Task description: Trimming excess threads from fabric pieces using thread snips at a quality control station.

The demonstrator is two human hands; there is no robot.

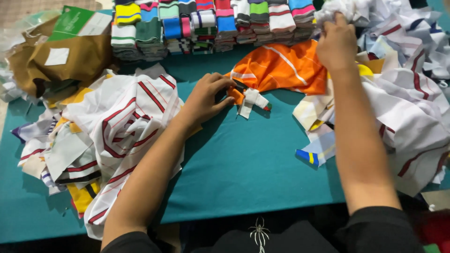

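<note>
My left hand rests on the teal table, fingers closed around a small dark tool, likely a thread snipper, at the corner of an orange fabric piece with white lines. A small white fabric scrap lies just right of that hand. My right hand reaches to the far right and grips a bunched white fabric on top of a pile of cut pieces.
A heap of white pieces with red stripes lies at the left. Another heap of white, striped and yellow pieces fills the right. Stacks of folded striped collar bands line the far edge. A brown bag sits at far left.
</note>
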